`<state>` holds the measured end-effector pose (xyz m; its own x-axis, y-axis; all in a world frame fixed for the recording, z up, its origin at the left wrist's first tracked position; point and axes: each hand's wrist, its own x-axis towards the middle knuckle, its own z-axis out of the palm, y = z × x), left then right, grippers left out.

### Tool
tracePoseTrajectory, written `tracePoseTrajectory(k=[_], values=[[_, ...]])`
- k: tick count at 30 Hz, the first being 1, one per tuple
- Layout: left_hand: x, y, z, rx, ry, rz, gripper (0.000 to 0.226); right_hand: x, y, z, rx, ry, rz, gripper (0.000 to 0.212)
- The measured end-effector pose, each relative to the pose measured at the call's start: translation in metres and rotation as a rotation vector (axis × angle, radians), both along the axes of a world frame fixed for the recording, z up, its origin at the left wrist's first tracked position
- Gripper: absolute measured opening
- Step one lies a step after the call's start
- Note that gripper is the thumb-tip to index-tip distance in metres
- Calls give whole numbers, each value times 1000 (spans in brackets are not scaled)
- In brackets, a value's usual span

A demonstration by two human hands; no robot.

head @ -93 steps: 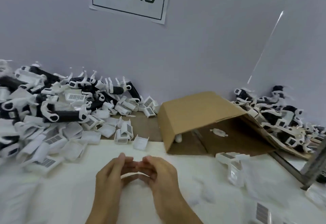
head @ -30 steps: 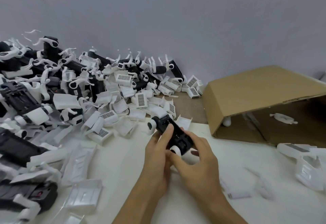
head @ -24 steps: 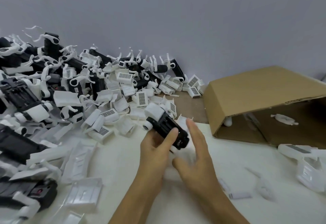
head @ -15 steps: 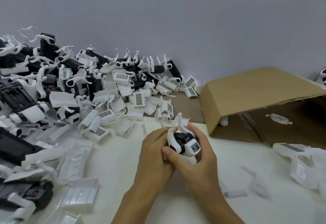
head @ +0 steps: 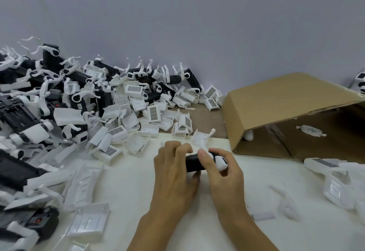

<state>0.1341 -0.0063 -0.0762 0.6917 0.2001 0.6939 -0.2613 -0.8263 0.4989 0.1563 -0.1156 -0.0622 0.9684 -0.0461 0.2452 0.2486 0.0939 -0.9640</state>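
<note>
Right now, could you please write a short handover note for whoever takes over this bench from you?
Left hand: grips the black unit from the left, fingers curled over it.
Right hand: pinches its white end, thumb on top.
The unit is over the table, near the box, which lies on its side; pile of black and white parts at left.
Done: white end looks seated on the unit.
Left: probably check the fit, set it aside, take the next from the pile.
</note>
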Motion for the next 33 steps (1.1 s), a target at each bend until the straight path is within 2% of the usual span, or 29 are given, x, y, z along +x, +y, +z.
tracePoseTrajectory(k=[2,4,6,7,9,10,12,16,20,25,29,33], values=[[-2,3,1,-63,-96,-15,63,-1,2,3,74,22,60,53],[-4,3,5,-259,-130,-48,45,0,3,3,129,45,88,62],[-4,2,11,-650,-97,-121,23,2,1,3,165,67,49,67],[-3,3,14,-904,-59,-184,14,2,0,2,159,62,32,68],[-1,8,19,-1416,61,-353,28,0,0,2,85,-3,53,62],[-1,11,22,-1581,113,-426,33,-3,1,2,26,-60,93,54],[-4,14,26,-1743,183,-509,39,-10,3,0,-94,-184,200,39],[-6,12,25,-1832,217,-591,41,-11,4,-6,-250,-342,291,29],[-5,14,26,-1904,222,-607,45,-10,5,-5,-238,-388,272,22],[-3,15,25,-1923,229,-565,43,-10,7,-4,-222,-389,277,14],[-3,14,25,-1916,233,-607,42,-12,8,-3,-240,-449,236,8],[-2,16,22,-1868,254,-599,43,-13,8,-4,-238,-401,214,19]])
